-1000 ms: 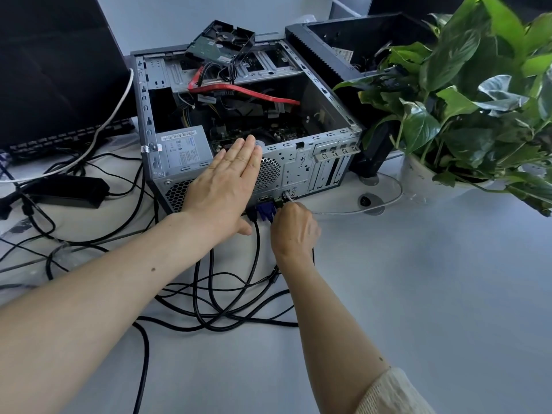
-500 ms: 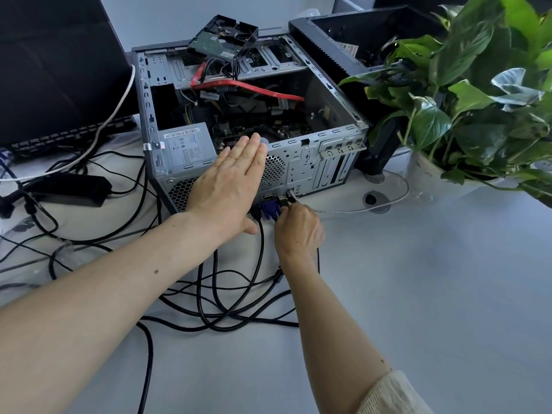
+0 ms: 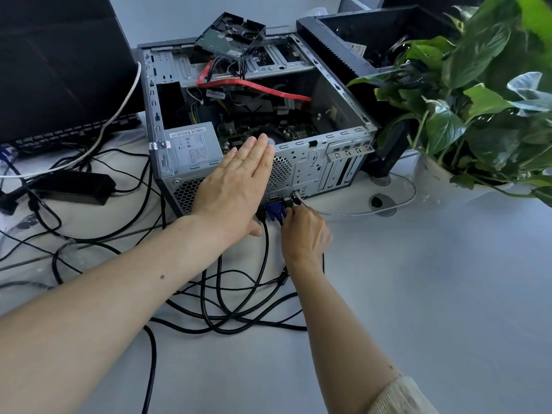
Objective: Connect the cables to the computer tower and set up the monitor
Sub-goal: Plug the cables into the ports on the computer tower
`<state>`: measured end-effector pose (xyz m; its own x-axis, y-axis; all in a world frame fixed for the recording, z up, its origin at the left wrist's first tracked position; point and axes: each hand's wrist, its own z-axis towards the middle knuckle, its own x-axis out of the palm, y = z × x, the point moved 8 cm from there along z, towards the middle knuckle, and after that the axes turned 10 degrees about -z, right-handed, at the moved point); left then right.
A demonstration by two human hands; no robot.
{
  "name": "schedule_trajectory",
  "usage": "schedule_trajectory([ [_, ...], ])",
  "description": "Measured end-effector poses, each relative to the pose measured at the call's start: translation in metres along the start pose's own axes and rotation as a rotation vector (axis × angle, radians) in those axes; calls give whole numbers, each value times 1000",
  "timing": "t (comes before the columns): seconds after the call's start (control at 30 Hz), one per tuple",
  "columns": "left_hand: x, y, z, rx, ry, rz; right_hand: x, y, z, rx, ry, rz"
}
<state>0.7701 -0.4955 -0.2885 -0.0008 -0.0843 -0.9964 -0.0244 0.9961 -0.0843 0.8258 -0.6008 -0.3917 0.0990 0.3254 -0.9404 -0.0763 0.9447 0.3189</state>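
Pale grey-white worktop (image 3: 418,294) fills my view, matte and evenly lit, with a light wall behind it. On my far left stands a dark monitor (image 3: 59,61), a black keyboard (image 3: 74,134) at its foot and a black power brick (image 3: 74,186) lying among loose leads. To the right, a leafy green plant (image 3: 478,100) crowds the corner, and a black side panel (image 3: 343,34) leans behind the case.

The computer tower (image 3: 298,174) lies on its side in the middle of the worktop, cover off, a red flat cable (image 3: 254,85) draped across its inside and a hard drive (image 3: 233,34) resting tilted on the top edge. Its rear panel faces me.

My left hand (image 3: 233,192) lies flat against that rear panel, fingers spread straight and together, palm over the vent, gripping nothing. My right hand (image 3: 304,231) sits just below the port row, its grip curled around a black cable (image 3: 280,279) at the panel; the fingertips are hidden, so I cannot tell how tightly they pinch. A blue VGA plug (image 3: 276,211) sits in the panel between the two hands, touching neither that I can see. A thin grey cable (image 3: 373,212) runs from the ports off to the right. Black cables (image 3: 227,309) coil on the worktop beneath my forearms.
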Motion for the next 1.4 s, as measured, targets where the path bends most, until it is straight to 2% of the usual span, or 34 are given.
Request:
schedule_trajectory([
  [0.3,0,-1,2,16,-15,-16,3,0,4,46,-36,96],
  [0.63,1,5,-7,61,-4,4,-8,-2,-3,-48,-27,107],
  [0.8,4,14,-35,21,14,7,-37,4,-19,-220,-90,75],
  [1.0,2,29,-72,-80,65,-56,-62,31,-51,-457,-48,118],
  [1.4,-30,69,-203,-350,3,-199,-91,111,-153,-947,165,22],
])
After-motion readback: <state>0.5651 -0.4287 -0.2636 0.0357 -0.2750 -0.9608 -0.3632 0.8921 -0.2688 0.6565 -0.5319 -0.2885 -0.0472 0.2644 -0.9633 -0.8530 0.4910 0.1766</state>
